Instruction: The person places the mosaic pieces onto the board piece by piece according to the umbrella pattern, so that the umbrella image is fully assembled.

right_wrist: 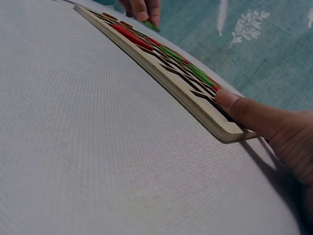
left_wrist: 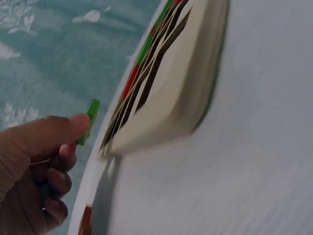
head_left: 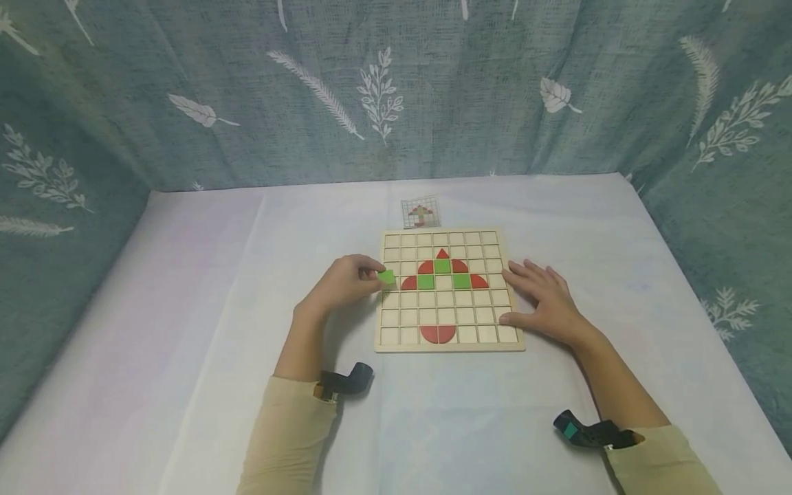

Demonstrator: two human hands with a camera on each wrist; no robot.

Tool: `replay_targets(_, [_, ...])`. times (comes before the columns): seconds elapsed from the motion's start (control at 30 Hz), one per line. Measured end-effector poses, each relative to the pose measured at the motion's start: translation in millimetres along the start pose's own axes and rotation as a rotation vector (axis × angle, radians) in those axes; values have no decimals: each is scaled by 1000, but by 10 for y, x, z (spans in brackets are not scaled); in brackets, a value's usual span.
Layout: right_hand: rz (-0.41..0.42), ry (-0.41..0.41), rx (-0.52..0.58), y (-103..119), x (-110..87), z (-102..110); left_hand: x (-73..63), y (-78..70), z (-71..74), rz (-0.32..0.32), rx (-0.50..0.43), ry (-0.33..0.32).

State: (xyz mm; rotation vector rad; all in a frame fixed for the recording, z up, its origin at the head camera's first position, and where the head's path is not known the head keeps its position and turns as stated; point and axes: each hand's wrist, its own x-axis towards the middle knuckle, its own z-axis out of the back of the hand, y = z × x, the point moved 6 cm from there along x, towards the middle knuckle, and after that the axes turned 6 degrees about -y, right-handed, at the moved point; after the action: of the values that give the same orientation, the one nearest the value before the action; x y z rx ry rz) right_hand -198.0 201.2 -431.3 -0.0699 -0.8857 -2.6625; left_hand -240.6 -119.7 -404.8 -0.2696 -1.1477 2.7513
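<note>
My left hand [head_left: 351,282] pinches a green square tile [head_left: 386,278] between thumb and fingertips, over the left edge of a wooden grid board [head_left: 408,347]. The left wrist view shows the green tile [left_wrist: 93,117] held on edge, apart from the board. At the board's right edge rests my right hand [head_left: 547,302], fingers spread and thumb on the frame; its thumb [right_wrist: 227,98] touches the corner area in the right wrist view. On the board lie a red triangle [head_left: 442,254], red quarter-round pieces [head_left: 427,267] and green squares [head_left: 442,266], with two red quarter-rounds [head_left: 437,334] near the front.
A small pattern card [head_left: 421,212] lies just behind the board, printed with a red and green figure. White cloth [head_left: 458,412] covers the table. A teal leaf-patterned curtain [head_left: 458,89] hangs behind and at both sides. A reddish piece [left_wrist: 85,220] shows low in the left wrist view.
</note>
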Motion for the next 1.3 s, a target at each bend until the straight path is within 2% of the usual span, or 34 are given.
replay_targets(0.2, [-5,5,-4,-13,-11,-10,3,-204,-173,-112,0,50])
replay_targets(0.3, [-14,6,-2,-15,-17,-10,-16,-310,-233,-180,1,42])
replay_targets(0.43, [-24,11,-3,-18,-31,-10,-30,-446,-336,-260,53,29])
replay_targets(0.6, [-20,4,3,-25,-51,-3,-21,-609,-503,-332,107,61])
replay_targets(0.9, [-11,7,-1,-23,-29,-18,-21,-654,-720,-341,168,129])
replay_targets(1.13, [4,-11,7,-8,15,10,-13,-686,-725,-373,215,107])
replay_targets(1.3, [-5,1,17,-14,5,14,-6,-693,-720,-364,217,119])
